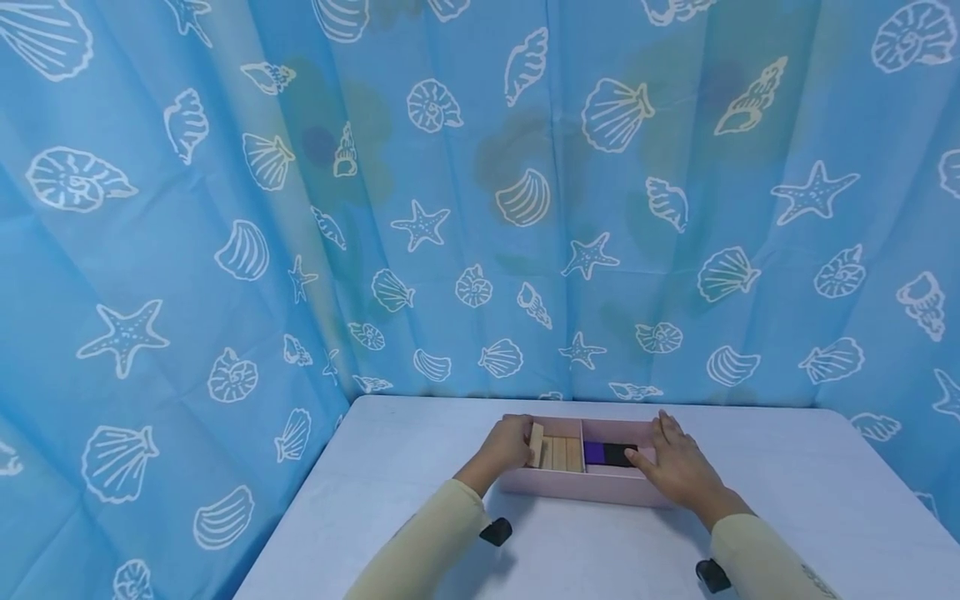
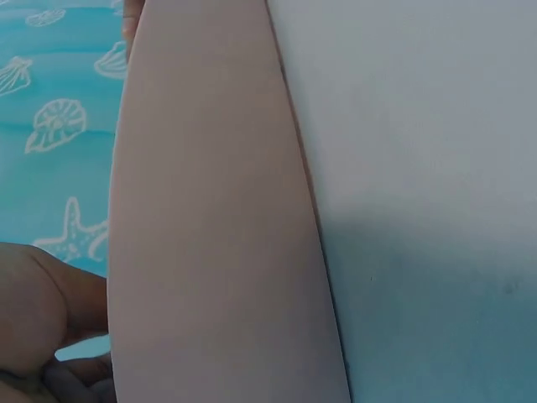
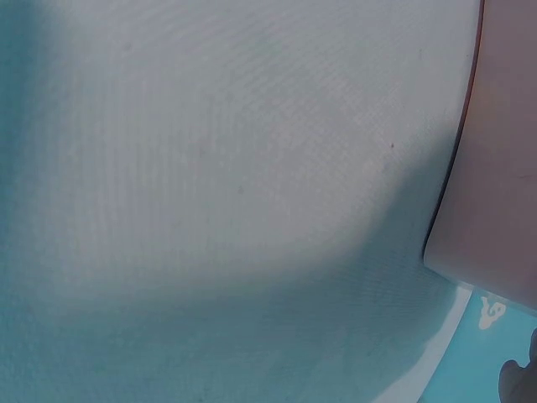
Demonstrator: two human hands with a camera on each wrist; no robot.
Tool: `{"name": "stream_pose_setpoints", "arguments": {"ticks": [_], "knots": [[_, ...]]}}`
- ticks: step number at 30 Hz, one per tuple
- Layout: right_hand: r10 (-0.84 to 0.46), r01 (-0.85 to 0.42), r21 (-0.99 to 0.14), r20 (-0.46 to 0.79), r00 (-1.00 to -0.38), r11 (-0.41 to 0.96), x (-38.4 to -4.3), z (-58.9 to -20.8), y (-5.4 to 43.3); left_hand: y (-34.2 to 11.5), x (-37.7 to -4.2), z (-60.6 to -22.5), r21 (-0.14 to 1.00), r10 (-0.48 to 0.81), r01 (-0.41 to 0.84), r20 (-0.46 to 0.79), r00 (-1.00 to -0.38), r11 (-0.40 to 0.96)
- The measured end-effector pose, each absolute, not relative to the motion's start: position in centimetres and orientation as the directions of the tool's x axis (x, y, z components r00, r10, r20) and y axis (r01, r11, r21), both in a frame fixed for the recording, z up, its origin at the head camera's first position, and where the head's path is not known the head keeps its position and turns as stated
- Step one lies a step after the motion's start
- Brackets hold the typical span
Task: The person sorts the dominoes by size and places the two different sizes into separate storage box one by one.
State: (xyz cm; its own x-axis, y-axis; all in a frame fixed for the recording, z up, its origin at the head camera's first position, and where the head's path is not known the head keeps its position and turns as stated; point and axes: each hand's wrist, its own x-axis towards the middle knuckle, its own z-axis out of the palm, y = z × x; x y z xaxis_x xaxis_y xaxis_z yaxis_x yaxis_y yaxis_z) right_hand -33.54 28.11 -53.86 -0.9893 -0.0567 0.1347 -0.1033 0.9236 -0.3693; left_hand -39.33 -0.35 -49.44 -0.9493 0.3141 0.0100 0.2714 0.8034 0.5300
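A pink divided box (image 1: pixel 551 485) sits on the white table. My left hand (image 1: pixel 508 442) is at its left end, pinching a light wooden block (image 1: pixel 536 444) that leans above several similar blocks (image 1: pixel 562 454) in the left compartment. In the right compartment lie a purple block (image 1: pixel 594 452) and a black block (image 1: pixel 617 454). My right hand (image 1: pixel 681 462) rests on the box's right end, fingers fairly straight, thumb reaching over the black block. In the left wrist view, the box's front wall (image 2: pixel 210 201) partly hides my left hand (image 2: pixel 38 311).
The white table (image 1: pixel 375 517) extends around the box. A blue curtain (image 1: pixel 465 208) with seashell and starfish prints hangs behind the table and along its left side. Black wrist devices (image 1: pixel 497 532) hang below both sleeves.
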Motion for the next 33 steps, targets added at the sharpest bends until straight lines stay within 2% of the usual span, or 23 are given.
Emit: {"name": "stream_pose_setpoints", "arguments": {"ticks": [8,12,24,33], "knots": [[-0.064,-0.108,-0.361,0.132,-0.989,0.926,-33.4,-54.1,28.2,1.1,-39.6,-50.4,0.34,0.274,0.253,-0.015,-0.962,0.906],[-0.06,-0.101,-0.362,0.124,-0.99,0.927,-33.3,-54.1,28.2,1.6,-39.5,-50.5,0.313,0.233,0.213,-0.026,-0.972,0.925],[-0.067,-0.107,-0.351,0.124,-0.99,0.93,-33.6,-53.7,28.5,2.1,-39.3,-49.8,0.275,0.215,0.191,-0.058,-0.975,0.942],[-0.065,-0.103,-0.357,0.116,-0.991,0.928,-33.6,-53.7,28.3,2.2,-39.5,-49.9,0.327,0.188,0.149,-0.09,-0.978,0.933]]}}
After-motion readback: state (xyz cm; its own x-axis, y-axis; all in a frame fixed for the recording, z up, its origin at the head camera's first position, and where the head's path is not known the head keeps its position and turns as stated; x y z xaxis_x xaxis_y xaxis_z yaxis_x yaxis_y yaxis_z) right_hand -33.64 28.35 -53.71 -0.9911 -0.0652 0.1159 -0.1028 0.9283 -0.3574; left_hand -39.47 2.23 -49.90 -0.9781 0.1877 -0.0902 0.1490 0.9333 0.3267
